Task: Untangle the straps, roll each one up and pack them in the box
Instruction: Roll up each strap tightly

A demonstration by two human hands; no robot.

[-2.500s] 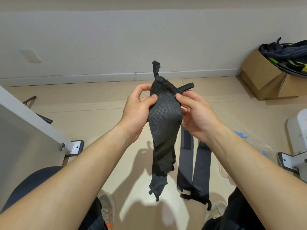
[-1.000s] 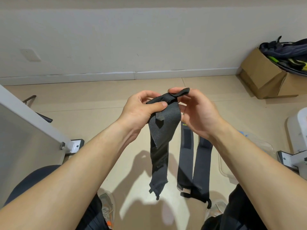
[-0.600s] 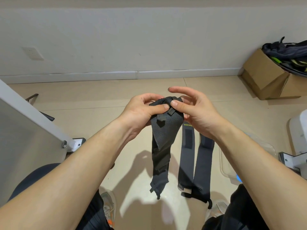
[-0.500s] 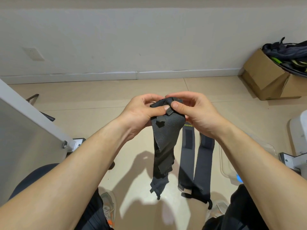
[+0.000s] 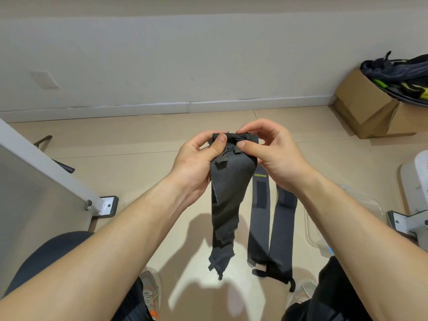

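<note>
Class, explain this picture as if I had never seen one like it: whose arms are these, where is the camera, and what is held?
No machine here: a camera worn on a person's head looks down at their own bare arms. The left hand and right hand pinch the bunched top of a black mesh fabric strap; its tail hangs free. Behind it hang two grey webbing straps. A clear plastic box stands on the beige floor at right.
</note>
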